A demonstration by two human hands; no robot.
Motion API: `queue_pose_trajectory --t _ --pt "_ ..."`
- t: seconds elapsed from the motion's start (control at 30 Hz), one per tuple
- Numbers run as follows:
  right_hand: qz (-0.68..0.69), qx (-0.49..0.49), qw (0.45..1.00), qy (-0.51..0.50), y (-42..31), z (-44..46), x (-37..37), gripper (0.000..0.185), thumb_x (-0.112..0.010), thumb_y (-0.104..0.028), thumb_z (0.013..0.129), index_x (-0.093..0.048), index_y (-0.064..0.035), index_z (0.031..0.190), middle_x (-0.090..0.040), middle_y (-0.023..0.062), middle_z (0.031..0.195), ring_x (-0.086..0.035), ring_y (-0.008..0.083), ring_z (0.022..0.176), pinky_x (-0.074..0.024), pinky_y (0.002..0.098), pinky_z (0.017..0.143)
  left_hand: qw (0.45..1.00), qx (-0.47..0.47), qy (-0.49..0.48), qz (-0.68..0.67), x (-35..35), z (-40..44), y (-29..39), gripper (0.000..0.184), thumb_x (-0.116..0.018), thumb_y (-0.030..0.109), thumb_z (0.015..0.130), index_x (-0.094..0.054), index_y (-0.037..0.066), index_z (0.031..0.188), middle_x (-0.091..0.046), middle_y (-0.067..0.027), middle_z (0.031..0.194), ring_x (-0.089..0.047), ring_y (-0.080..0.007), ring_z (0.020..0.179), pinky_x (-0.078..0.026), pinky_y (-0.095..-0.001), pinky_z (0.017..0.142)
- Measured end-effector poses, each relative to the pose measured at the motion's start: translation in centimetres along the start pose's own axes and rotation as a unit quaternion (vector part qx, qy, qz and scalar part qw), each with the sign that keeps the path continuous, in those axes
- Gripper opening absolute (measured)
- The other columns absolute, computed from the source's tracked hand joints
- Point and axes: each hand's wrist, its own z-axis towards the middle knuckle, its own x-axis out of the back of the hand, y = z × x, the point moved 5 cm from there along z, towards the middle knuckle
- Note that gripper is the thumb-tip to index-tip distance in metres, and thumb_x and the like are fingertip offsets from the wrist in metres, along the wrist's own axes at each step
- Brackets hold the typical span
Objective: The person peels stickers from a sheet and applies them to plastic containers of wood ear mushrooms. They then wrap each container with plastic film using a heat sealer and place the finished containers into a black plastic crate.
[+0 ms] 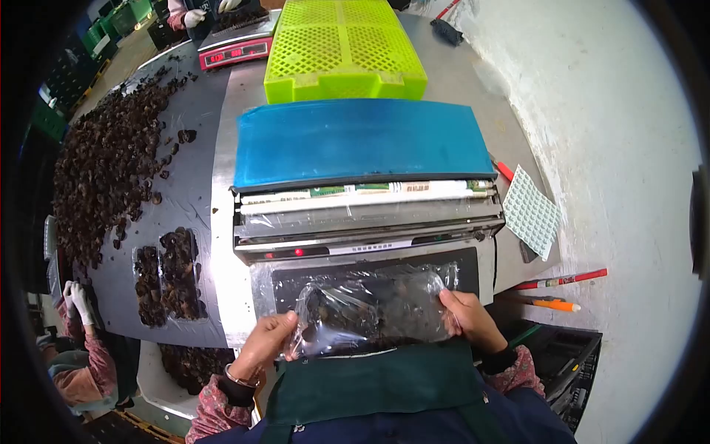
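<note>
Both my hands grip a tray of dark brown mushroom-like pieces under clear, creased plastic film. My left hand is closed on its left end, thumb on top. At the right end my right hand pinches the film and the edge, its lower fingers hidden beneath. The tray is held just in front of a black plate on the film-wrapping machine. A film roll with printed paper lies inside the machine, below its blue cover. A red light glows on the machine's front.
Left of the machine, two filled trays lie near a large heap of dark pieces. Behind it stand a lime-green crate and a red scale. A label sheet lies right. Other people's gloved hands show at left and far back.
</note>
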Motion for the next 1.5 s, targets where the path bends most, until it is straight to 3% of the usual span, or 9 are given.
queue_pose_trajectory --t 0.2,0.47,0.73,0.8,0.93,1.17,1.27,1.37,1.5 --pt "-0.015 -0.016 1.000 0.006 0.4 -2.2 1.1 0.031 -0.051 -0.026 0.096 -0.049 -0.0086 0.070 -0.049 -0.0004 0.059 -0.041 0.0069 0.051 -0.0318 0.0219 0.049 0.994 -0.088 0.060 -0.007 -0.8 -1.1 0.6 0.026 -0.052 0.028 0.098 -0.053 0.008 0.081 -0.052 0.0018 0.062 -0.043 -0.0044 0.044 -0.030 -0.0196 0.039" --pt "0.376 0.103 0.915 0.105 0.6 -1.8 3.2 0.027 -0.056 -0.017 0.094 -0.044 -0.0111 0.071 -0.035 -0.0049 0.056 -0.031 0.0048 0.042 -0.0241 0.0217 0.040 0.905 -0.140 0.124 -0.382 -1.9 -2.2 0.3 0.015 -0.055 0.020 0.096 -0.046 0.015 0.085 -0.042 0.0043 0.060 -0.033 -0.0049 0.039 -0.026 -0.0201 0.033" --pt "0.295 -0.013 0.936 0.191 12.6 -5.3 6.1 0.029 -0.062 -0.018 0.089 -0.047 -0.0145 0.065 -0.036 -0.0070 0.054 -0.031 0.0024 0.041 -0.0209 0.0204 0.038 0.925 0.026 0.046 -0.375 -2.7 -0.8 -11.1 0.025 -0.050 0.024 0.097 -0.047 0.011 0.077 -0.046 0.0018 0.061 -0.035 -0.0055 0.038 -0.034 -0.0216 0.034" --pt "0.047 0.040 0.981 0.183 17.9 -2.1 4.4 0.026 -0.055 -0.026 0.093 -0.060 -0.0064 0.077 -0.054 -0.0015 0.067 -0.050 0.0098 0.057 -0.0413 0.0269 0.048 0.964 0.036 0.073 -0.252 -4.7 0.8 -11.7 0.024 -0.048 0.026 0.097 -0.053 0.005 0.086 -0.053 -0.0015 0.070 -0.045 -0.0070 0.046 -0.039 -0.0225 0.040" --pt "0.120 0.145 0.979 -0.074 17.0 0.2 -4.3 0.028 -0.055 -0.029 0.093 -0.064 -0.0022 0.092 -0.062 0.0017 0.082 -0.057 0.0108 0.073 -0.0470 0.0266 0.062 0.992 0.009 0.080 -0.101 -5.8 1.7 -11.7 0.033 -0.046 0.029 0.098 -0.054 0.002 0.115 -0.062 -0.0062 0.089 -0.059 -0.0144 0.067 -0.049 -0.0271 0.056" --pt "0.210 0.219 0.881 -0.364 5.5 -3.8 -12.5 0.031 -0.063 -0.029 0.089 -0.063 -0.0011 0.101 -0.064 0.0038 0.089 -0.060 0.0112 0.080 -0.0478 0.0276 0.067 0.995 0.040 0.047 -0.082 -3.9 1.4 -13.2 0.029 -0.046 0.027 0.097 -0.054 0.003 0.111 -0.060 -0.0054 0.088 -0.058 -0.0133 0.070 -0.047 -0.0259 0.057" --pt "-0.053 0.326 0.896 -0.297 4.5 -2.7 -12.8 0.027 -0.064 -0.025 0.087 -0.062 -0.0011 0.098 -0.064 0.0078 0.090 -0.063 0.0184 0.085 -0.0493 0.0321 0.070 0.998 0.042 0.010 -0.048 -3.1 1.9 -12.6 0.027 -0.046 0.026 0.097 -0.054 0.004 0.109 -0.059 -0.0050 0.088 -0.057 -0.0129 0.071 -0.047 -0.0254 0.058" --pt "-0.226 0.140 0.948 -0.175 7.0 0.6 -11.2 0.029 -0.063 -0.025 0.084 -0.066 0.0002 0.098 -0.066 0.0145 0.090 -0.065 0.0253 0.084 -0.0509 0.0337 0.072 0.999 0.037 -0.038 -0.004 -3.5 3.2 -11.9 0.025 -0.046 0.025 0.096 -0.054 0.005 0.108 -0.058 -0.0047 0.088 -0.056 -0.0125 0.072 -0.046 -0.0249 0.058" --pt "0.378 0.071 0.918 0.096 3.1 -5.5 -2.4 0.043 -0.046 -0.035 0.096 -0.063 0.0045 0.092 -0.067 0.0164 0.089 -0.066 0.0236 0.078 -0.0539 0.0319 0.072 0.993 0.017 -0.107 0.050 -4.9 5.2 -10.9 0.023 -0.046 0.024 0.096 -0.054 0.006 0.105 -0.057 -0.0042 0.087 -0.055 -0.0119 0.073 -0.046 -0.0243 0.059"
